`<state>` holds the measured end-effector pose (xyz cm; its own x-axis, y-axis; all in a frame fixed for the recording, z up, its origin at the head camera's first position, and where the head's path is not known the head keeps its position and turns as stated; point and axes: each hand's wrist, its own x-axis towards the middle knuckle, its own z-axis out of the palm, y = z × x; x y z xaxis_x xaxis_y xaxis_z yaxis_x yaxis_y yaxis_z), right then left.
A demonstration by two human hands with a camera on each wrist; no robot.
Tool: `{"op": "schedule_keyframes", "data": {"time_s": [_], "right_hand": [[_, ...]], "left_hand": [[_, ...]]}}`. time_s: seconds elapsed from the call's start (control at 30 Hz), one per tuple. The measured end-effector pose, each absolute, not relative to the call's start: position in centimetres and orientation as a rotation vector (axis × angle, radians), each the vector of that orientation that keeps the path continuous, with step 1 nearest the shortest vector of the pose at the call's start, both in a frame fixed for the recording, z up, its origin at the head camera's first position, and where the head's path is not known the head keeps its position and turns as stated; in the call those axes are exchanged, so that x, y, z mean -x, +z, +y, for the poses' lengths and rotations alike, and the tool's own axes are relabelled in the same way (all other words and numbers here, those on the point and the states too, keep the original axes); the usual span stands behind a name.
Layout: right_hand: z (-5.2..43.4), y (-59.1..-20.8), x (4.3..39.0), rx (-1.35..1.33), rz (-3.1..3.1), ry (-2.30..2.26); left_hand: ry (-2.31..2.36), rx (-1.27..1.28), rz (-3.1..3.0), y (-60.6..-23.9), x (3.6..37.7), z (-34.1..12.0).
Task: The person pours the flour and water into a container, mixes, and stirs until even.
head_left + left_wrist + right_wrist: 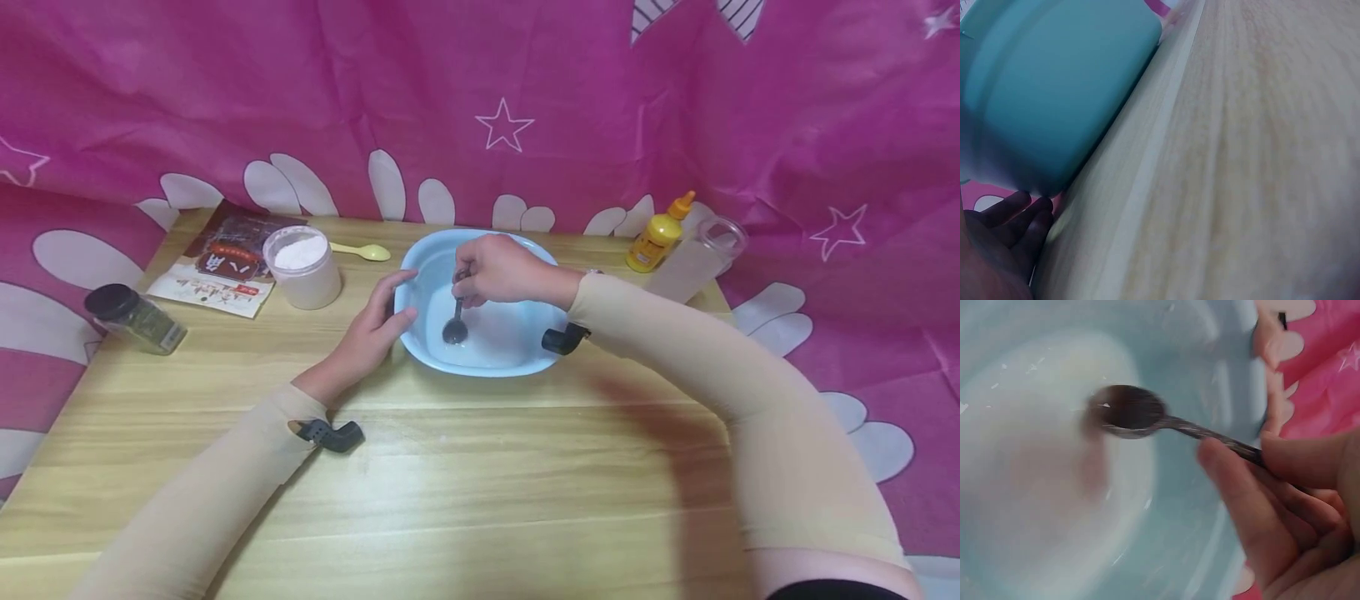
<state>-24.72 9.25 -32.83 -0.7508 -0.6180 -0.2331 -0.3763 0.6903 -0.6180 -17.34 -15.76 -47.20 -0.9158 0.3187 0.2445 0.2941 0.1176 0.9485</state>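
A light blue bowl (424,265) stands at the middle of the wooden table (465,483), with white liquid (498,333) in it. My right hand (501,268) pinches a dark metal spoon (454,323) whose tip sits in the liquid. In the right wrist view the spoon (1132,411) is blurred over the milky liquid (1035,487), and my fingers (1254,519) curl round its handle. My left hand (375,329) holds the bowl's left rim, thumb over the edge. The left wrist view shows the bowl's outer wall (1054,87) and my fingers (1010,225) beneath it.
A white tub of powder (302,265) and a pale yellow plastic spoon (363,250) lie left of the bowl, beside a printed packet (217,267) and a dark-capped jar (135,318). A yellow bottle (658,235) and a clear jar (701,254) stand at the right. Pink cloth surrounds the table.
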Motion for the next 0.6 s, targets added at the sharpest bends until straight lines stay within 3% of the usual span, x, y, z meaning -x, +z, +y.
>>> {"op": "schedule_keyframes", "data": {"time_s": [0.17,0.37,0.6], "right_hand": [[10.4,-33.6,26.6,0.687,2.644,-0.865],[12.8,-32.9,27.6,0.7,2.836,-0.593],[12.1,-32.5,26.3,0.662,2.435,-0.729]], "left_hand": [[1.97,-0.645,2.339,-47.3,17.4,-15.7],[1.976,-0.64,2.323,-47.1,17.4,-15.5],[1.961,-0.605,2.339,-47.2,17.3,-15.7]]}}
